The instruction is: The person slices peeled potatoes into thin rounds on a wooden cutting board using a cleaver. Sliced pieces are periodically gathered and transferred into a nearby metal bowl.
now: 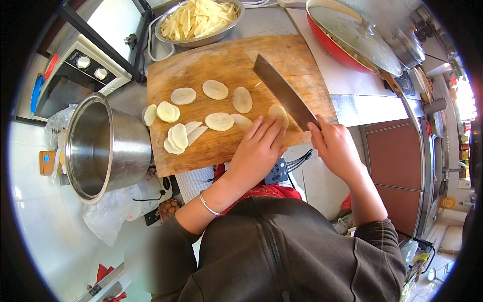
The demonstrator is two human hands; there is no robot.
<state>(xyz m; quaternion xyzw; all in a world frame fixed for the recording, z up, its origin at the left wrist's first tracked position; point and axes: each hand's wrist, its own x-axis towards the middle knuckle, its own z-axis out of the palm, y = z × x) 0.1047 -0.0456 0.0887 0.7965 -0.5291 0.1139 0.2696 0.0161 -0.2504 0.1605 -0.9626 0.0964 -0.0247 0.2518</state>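
Note:
My right hand [336, 145] grips the handle of a Chinese cleaver [285, 92], whose broad blade points up and to the left over the right part of a wooden cutting board [230, 153]. My left hand [260, 151], a bangle at its wrist, holds a potato slice [278, 112] down with its fingertips, just left of the blade. Another potato slice [241, 121] lies partly under these fingers. Several oval potato slices [215, 90] lie spread over the middle and left of the board, and some overlap in a small pile [178, 137] near its front left.
A steel bowl heaped with potato strips [200, 19] stands behind the board. To the left are a deep steel pot [128, 139] and a countertop oven [81, 75]. A red pan [322, 39] with a glass lid [351, 34] sits at the back right, its handle [394, 85] reaching forward.

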